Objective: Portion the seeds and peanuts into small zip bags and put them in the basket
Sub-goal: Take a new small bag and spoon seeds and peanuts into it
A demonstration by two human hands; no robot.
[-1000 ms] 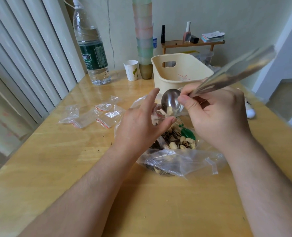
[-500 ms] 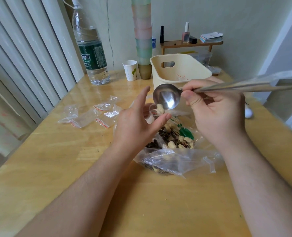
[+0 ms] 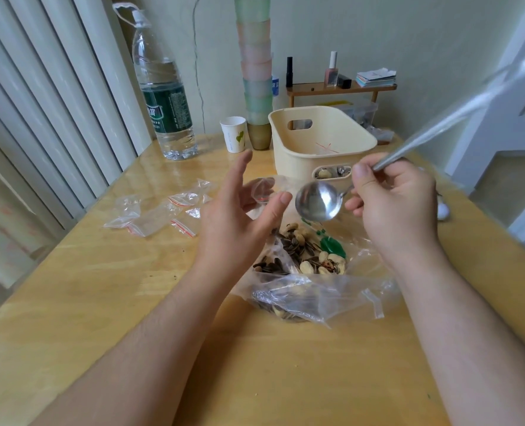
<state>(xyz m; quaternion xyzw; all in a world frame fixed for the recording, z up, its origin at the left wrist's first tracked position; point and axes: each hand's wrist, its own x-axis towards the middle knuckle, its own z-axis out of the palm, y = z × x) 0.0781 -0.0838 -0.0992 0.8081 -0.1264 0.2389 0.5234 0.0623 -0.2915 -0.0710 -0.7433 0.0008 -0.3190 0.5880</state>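
Head view: the right hand [image 3: 399, 204] pinches the handle of a metal spoon [image 3: 318, 202], its empty bowl hovering above the big open bag [image 3: 310, 272] of seeds and peanuts on the wooden surface [image 3: 101, 302]. The left hand [image 3: 239, 216] is spread with relaxed fingers just left of the spoon, a small clear zip bag [image 3: 262, 192] beyond it, though whether it touches is unclear. Spare zip bags [image 3: 162, 210] lie further left, and the cream basket [image 3: 319, 139] stands at the far side.

Basket [image 3: 298, 161] behind seed bag [image 3: 313, 290]; empty zip bags [image 3: 159, 210] left
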